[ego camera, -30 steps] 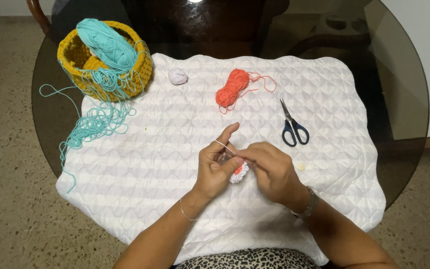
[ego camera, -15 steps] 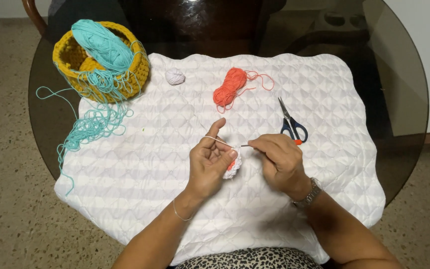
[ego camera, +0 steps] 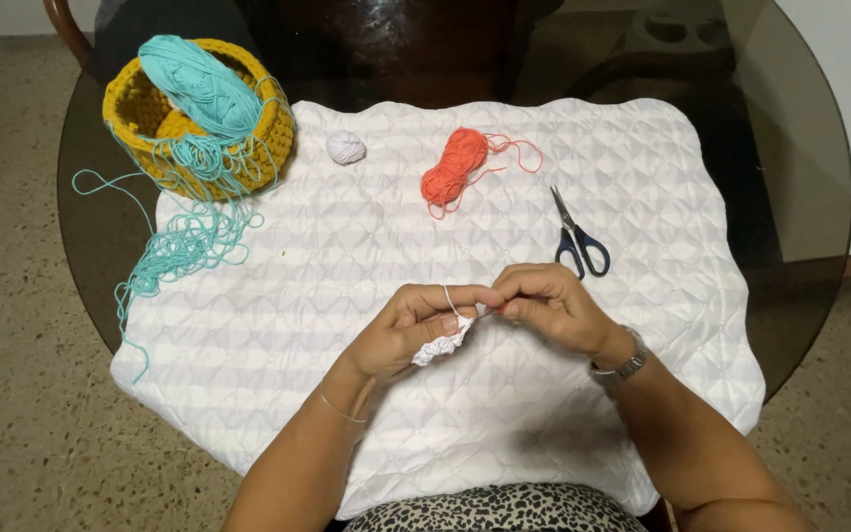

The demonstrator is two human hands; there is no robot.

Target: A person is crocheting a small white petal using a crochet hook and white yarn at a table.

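Nearest the wearer, the left hand (ego camera: 401,335) cups a small white crocheted piece (ego camera: 442,345), its grip pinched on the piece with a strand of white yarn looped over the forefinger. Touching it at three o'clock, the right hand (ego camera: 544,307), a metal watch on its wrist, has its fingertips pressed together against the left fingertips just above the piece; what it pinches is too small to tell. Both hover over a white quilted mat (ego camera: 642,394) spread on the round dark glass bench (ego camera: 800,197). Farther out, at one o'clock from the hands, lie blue-handled scissors (ego camera: 577,236). Beyond, at twelve, sits an orange yarn skein (ego camera: 453,167), and at eleven a small white yarn ball (ego camera: 346,148). Farthest, at ten o'clock, a mustard crocheted basket (ego camera: 140,113) holds turquoise yarn (ego camera: 199,89), loose strands spilling onto the bench.
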